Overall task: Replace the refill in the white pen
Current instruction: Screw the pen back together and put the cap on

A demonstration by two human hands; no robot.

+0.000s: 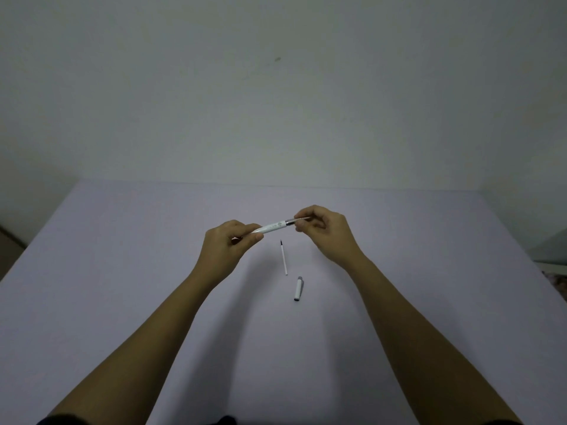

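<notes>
Left hand (228, 240): raised above the table (122, 271), fingers curled, thumb and fingertips pinched on the rear end of the pen (271, 227). The white barrel runs from this grip up and to the right, clear of the surface, and ends in a metal collar. Right hand (322, 231): fingers closed on the pen's front section just past that collar; what lies inside the grip is hidden. Refill (283, 258): loose on the table below and between the hands, dark tip pointing away from the person. Cap (298, 288): lying flat just right of the refill's near end, apart from it.
</notes>
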